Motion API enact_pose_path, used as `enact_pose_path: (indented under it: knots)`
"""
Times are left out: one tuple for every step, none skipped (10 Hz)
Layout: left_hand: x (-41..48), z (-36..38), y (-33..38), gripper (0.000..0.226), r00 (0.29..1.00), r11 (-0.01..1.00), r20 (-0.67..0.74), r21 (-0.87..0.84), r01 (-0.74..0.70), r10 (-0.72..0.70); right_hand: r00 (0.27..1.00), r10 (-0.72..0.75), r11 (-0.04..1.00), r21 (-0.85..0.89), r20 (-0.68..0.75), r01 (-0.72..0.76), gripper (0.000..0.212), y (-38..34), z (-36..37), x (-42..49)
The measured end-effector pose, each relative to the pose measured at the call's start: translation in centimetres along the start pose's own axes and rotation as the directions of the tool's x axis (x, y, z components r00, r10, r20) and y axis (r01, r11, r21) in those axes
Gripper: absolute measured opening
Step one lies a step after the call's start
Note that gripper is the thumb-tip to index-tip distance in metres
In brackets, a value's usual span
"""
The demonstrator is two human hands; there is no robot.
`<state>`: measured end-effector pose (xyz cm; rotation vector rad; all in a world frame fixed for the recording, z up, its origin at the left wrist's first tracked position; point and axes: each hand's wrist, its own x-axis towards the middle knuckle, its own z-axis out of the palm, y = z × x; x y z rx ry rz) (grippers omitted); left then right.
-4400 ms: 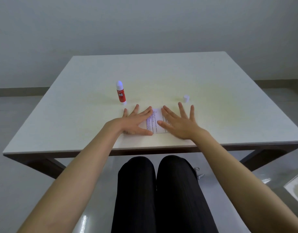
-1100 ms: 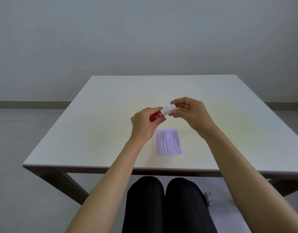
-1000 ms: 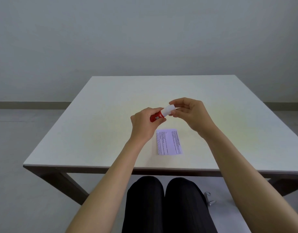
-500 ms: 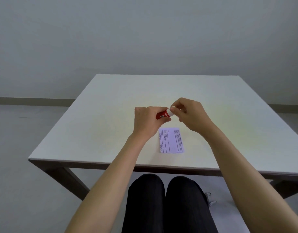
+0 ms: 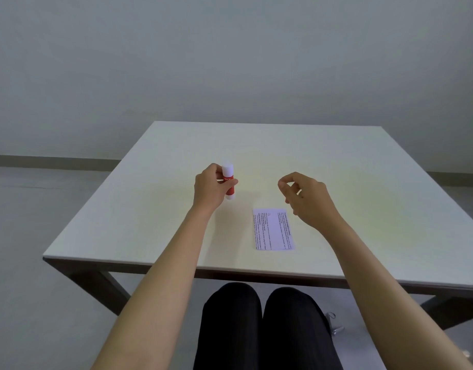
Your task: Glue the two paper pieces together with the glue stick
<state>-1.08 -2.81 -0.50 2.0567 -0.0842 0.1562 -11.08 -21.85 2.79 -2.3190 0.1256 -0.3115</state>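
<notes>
Red cylindrical glue stick (image 5: pixel 228 182), smooth paper (image 5: pixel 273 229).

My one camera sits on my head, looking forward and down across the table (image 5: pixel 336 161) from its near edge toward the far edge and the wall beyond. My forearms reach in from below; my knees show under the near edge.

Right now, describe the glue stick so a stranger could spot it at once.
On the white table, look left of the printed paper. The left hand holds the glue stick upright there. It is the only red thing, a small tube with a white cap.
</notes>
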Motion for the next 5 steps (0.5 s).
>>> enact_pose_path:
  knots:
    - [0.14,0.40,-0.53,0.022,1.000,1.000,0.015,0.000,0.006,-0.006,1.000,-0.019,1.000,0.006,0.012,0.019,0.020,0.00,0.33,-0.04]
    - [0.13,0.71,-0.71,0.020,0.999,1.000,0.033,0.011,-0.003,0.002,1.000,-0.021,1.000,0.009,0.017,0.021,0.021,0.05,0.47,-0.04]
    - [0.15,0.80,-0.80,0.019,0.999,1.000,0.035,0.016,-0.011,0.010,0.999,-0.025,1.000,0.019,0.023,0.025,0.021,0.06,0.62,-0.07]
    - [0.09,0.77,-0.82,0.019,0.999,1.000,0.044,0.016,-0.021,0.020,0.999,-0.010,0.999,0.033,0.031,0.009,0.021,-0.02,0.62,-0.20]
    - [-0.18,0.80,-0.89,0.020,0.997,0.999,0.069,0.027,-0.029,0.027,0.999,-0.013,0.999,0.031,0.032,0.012,0.022,-0.06,0.96,-0.29]
